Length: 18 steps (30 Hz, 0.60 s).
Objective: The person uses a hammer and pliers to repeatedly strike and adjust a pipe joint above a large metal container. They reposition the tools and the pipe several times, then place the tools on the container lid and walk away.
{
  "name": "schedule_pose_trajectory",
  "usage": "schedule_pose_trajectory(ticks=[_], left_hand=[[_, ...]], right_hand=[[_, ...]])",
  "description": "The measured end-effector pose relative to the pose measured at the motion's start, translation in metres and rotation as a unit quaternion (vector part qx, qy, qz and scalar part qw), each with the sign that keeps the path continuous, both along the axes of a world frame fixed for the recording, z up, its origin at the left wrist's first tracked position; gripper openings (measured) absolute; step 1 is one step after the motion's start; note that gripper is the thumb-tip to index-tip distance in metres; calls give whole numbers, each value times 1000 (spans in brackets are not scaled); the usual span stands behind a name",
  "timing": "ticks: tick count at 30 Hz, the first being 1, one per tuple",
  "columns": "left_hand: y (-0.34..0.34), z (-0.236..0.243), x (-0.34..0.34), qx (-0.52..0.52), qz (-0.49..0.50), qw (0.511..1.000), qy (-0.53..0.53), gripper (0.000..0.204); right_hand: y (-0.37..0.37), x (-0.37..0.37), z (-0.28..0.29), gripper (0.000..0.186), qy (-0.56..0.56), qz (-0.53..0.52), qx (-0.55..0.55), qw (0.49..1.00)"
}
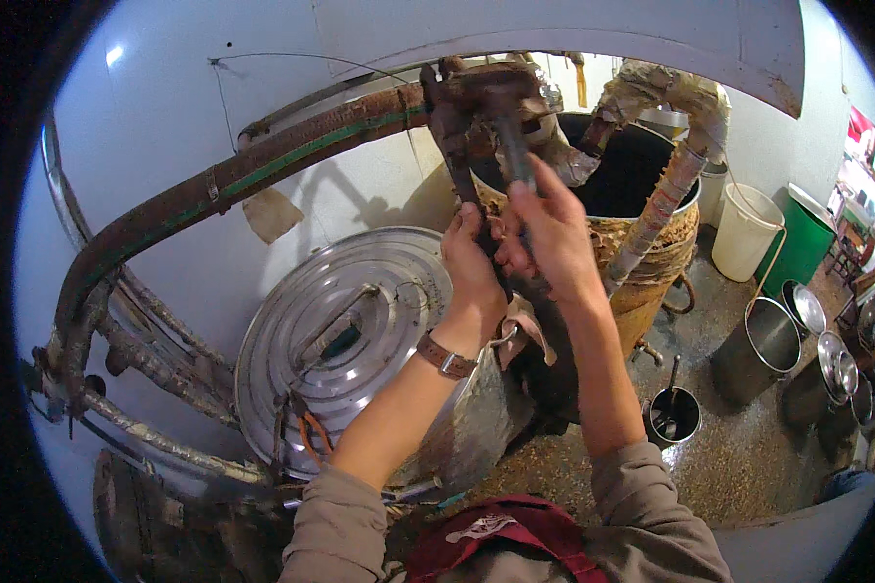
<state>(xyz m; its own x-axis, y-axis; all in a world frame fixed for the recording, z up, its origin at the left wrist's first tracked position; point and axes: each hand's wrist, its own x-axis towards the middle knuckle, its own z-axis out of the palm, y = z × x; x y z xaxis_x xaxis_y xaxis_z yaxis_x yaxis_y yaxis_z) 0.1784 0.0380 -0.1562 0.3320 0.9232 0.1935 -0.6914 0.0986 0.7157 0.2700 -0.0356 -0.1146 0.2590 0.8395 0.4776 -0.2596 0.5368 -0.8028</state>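
Both of my arms reach up to a rusty pipe joint at the top middle. My left hand, with a brown strap on its wrist, is closed around a long dark metal bar that runs up to the joint. Just right of it, my right hand grips a grey metal tool handle, its upper end also at the joint. The heads of both tools blend into the dark rusty metal, so their exact kind cannot be told. A rusty pipe with a green stripe curves left from the joint.
Below left stands a large vat with a ridged metal lid. Behind my right hand is an open drum with a wrapped pipe. Buckets and metal pots line the right-hand floor. A small pot holds utensils.
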Motion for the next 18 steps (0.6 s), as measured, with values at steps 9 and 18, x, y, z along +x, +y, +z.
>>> schedule_pose_trajectory(ticks=[9,18], left_hand=[[-8,5,-17,48,-111,993,-4,51],[14,4,-41,3,-295,955,-25,61]], right_hand=[[5,-5,6,50,-61,3,-3,998],[9,-6,8,45,-77,-8,10,997]])
